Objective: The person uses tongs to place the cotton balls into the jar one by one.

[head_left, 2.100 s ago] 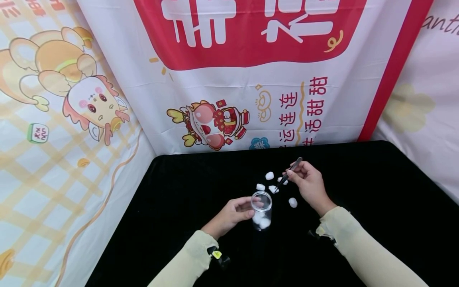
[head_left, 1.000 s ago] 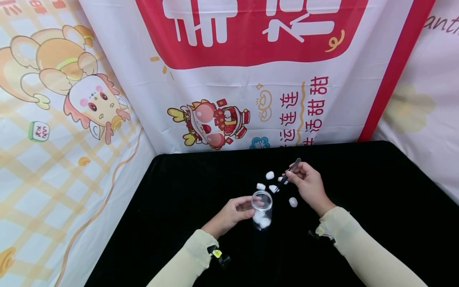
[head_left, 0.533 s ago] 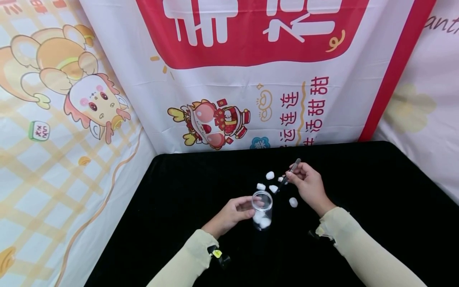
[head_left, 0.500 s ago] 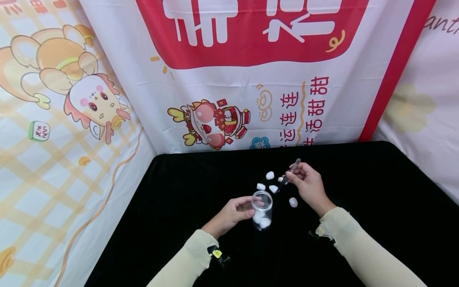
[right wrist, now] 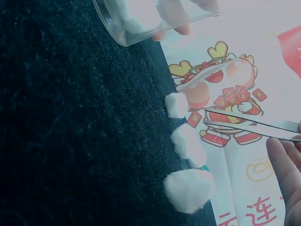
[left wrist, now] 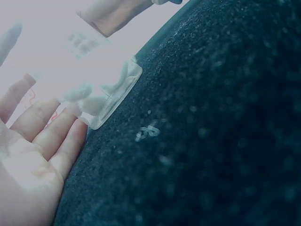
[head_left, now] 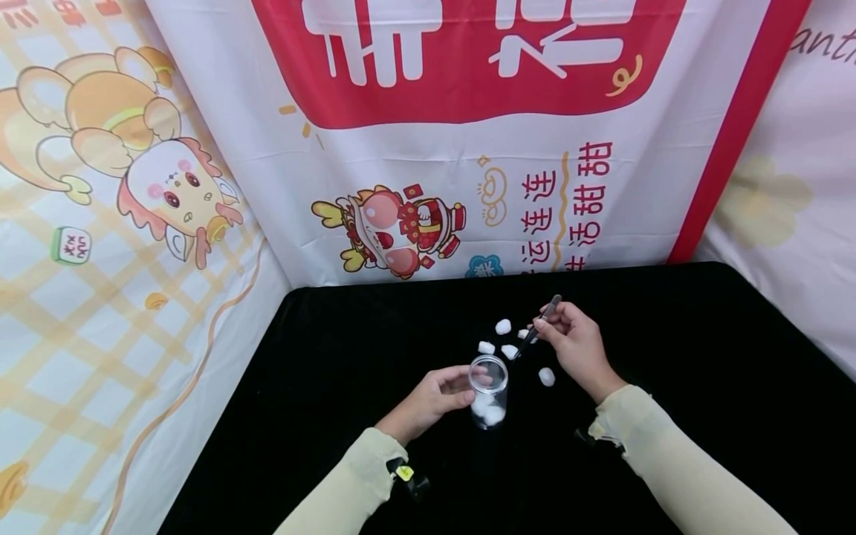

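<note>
My left hand (head_left: pixel 431 401) holds a clear open-topped jar (head_left: pixel 489 391) standing on the black table, thumb in front and fingers behind. White cotton balls (head_left: pixel 493 414) lie at the bottom of the jar. Between thumb and fingers of my right hand (head_left: pixel 576 345) I pinch dark metal tweezers (head_left: pixel 537 327), tilted down to the left. In the right wrist view the tweezers' tips stand apart with nothing between them. They are close beside a loose cotton ball (head_left: pixel 510 351); whether they touch it I cannot tell. Another cotton ball (head_left: pixel 525 336) is partly hidden behind the tweezers.
More loose cotton balls lie beyond the jar, one (head_left: pixel 503 327) farther back and one (head_left: pixel 486 348) near the jar's rim. A separate one (head_left: pixel 546 377) rests right of the jar, below my right hand. Printed cloth hangings (head_left: pixel 401 156) rise behind the black table (head_left: pixel 348 334).
The tweezers' tips have shifted slightly right and down, from on the near cotton ball to its right edge. The jar, my left hand and the loose cotton balls look unmoved.
</note>
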`<state>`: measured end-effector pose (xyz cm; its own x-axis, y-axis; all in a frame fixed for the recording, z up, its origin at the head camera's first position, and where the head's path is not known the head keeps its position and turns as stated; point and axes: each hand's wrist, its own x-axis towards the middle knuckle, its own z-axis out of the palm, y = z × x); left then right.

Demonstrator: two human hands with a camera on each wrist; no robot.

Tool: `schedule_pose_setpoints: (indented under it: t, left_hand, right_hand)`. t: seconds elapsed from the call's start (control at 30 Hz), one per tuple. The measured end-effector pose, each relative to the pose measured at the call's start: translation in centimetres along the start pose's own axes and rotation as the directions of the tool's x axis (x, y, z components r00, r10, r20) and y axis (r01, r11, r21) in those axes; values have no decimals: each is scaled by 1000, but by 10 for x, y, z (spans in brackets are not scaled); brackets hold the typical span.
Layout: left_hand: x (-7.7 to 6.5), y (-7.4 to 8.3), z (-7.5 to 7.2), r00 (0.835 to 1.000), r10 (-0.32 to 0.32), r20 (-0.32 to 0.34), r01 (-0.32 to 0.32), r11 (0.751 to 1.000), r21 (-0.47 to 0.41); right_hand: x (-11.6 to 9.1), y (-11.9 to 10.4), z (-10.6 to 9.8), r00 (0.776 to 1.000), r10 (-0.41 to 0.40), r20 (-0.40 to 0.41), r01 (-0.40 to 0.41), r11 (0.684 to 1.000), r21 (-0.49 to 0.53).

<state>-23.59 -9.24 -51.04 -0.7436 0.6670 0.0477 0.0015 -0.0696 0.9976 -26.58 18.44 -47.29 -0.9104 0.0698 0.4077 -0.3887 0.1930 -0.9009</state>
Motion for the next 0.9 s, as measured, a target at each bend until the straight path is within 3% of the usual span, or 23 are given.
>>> schedule_pose_setpoints:
  t: [0.3,0.7,0.9]
  left_hand:
    - [0,0,1,1000,11,-8,-11,1000,-1]
    - [0,1,1,1000,-10,-14,10,1000,0]
    - [-1,1,1,1000,-9,-16,9,1000,-2]
  right_hand:
    - [0,4,-1,999,-42,-14,43,999,15]
    - [0,7,-2,999,1,-35,-1,1000,3]
    - [-4,-15,-1,999,-13,-34,13,1000,-9]
